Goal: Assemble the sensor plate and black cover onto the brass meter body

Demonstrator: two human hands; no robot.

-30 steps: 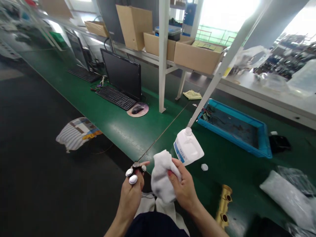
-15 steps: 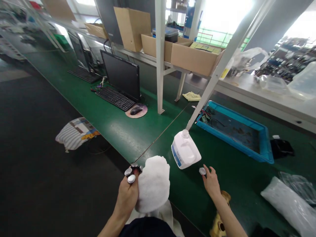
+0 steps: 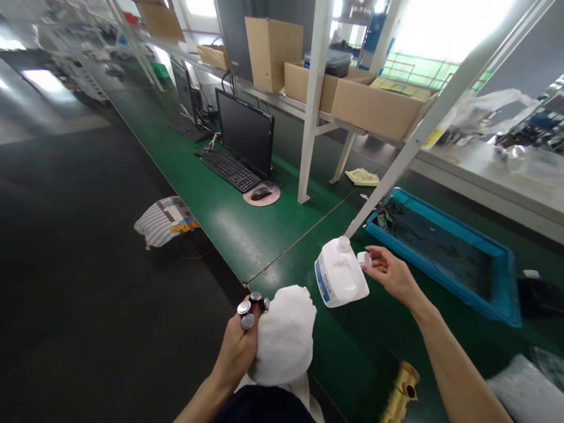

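Note:
My left hand (image 3: 240, 346) is closed round several dark cylinders with round silver ends (image 3: 245, 308). A white fluffy cloth pad (image 3: 286, 338) lies against that hand, on its right side. My right hand (image 3: 392, 275) pinches a small white cap (image 3: 363, 259) between thumb and fingers. The cap is beside the neck of a white plastic jug (image 3: 340, 276) with a blue label, which stands on the green bench. The jug's mouth looks uncapped. Below my right forearm, a brass fitting (image 3: 402, 392) with round openings lies on the bench.
A blue tray (image 3: 445, 276) with wires and small parts sits behind my right hand. White shelf posts (image 3: 314, 106) rise from the bench. A monitor (image 3: 247, 132), keyboard (image 3: 230, 169) and mouse (image 3: 261, 192) stand further left. A clear plastic bag (image 3: 529, 385) lies at lower right.
My right hand has moved up and toward the jug's neck with the white cap. The view has turned right-to-left, shifting the scene rightward. My left hand keeps its hold.

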